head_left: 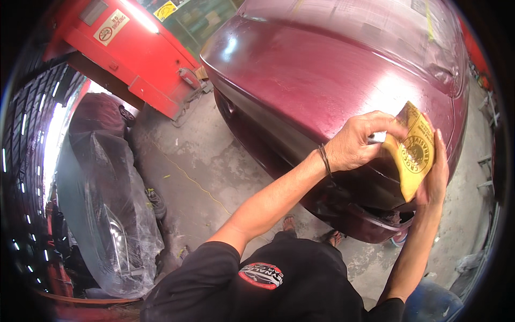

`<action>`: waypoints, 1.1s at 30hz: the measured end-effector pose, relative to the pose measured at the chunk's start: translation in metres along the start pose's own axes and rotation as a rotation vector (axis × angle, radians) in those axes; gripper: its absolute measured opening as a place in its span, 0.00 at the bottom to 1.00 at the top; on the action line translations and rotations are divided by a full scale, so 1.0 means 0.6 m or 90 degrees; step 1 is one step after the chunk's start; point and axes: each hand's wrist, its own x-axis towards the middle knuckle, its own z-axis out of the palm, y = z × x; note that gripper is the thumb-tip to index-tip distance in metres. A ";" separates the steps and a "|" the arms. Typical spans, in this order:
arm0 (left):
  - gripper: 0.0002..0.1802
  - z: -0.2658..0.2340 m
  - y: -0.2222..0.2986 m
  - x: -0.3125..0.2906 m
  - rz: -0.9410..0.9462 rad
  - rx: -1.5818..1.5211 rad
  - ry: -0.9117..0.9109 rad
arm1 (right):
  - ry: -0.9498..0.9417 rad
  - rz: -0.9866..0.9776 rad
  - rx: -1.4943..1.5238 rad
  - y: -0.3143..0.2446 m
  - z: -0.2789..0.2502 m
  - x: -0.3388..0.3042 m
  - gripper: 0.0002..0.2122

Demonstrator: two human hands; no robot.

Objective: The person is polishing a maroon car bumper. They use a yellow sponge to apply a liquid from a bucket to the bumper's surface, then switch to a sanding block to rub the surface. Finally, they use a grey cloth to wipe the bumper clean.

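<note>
A sheet of yellow-backed sandpaper [413, 155] with dark print is held up, bent, in front of me. My left hand [358, 140] pinches its left edge with the fingers closed. A small whitish piece [377, 138] sticks out of the same hand; its kind is unclear. My right hand [437, 174] grips the sheet from behind and along its right side, partly hidden by it. Both hands are over the front corner of a maroon car [300, 86]. The car's paint looks dull in places and shiny in others.
A second car under clear plastic sheeting [115, 214] stands at the left. Beyond it is a red panel [155, 70] with a sign. A thin yellow cord [196, 185] runs across the concrete floor [182, 145]. A blue rounded object [432, 303] is at the lower right.
</note>
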 end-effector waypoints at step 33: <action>0.08 -0.089 0.041 -0.041 -0.271 -0.197 0.191 | -0.279 0.038 -0.619 -0.042 0.135 0.042 0.17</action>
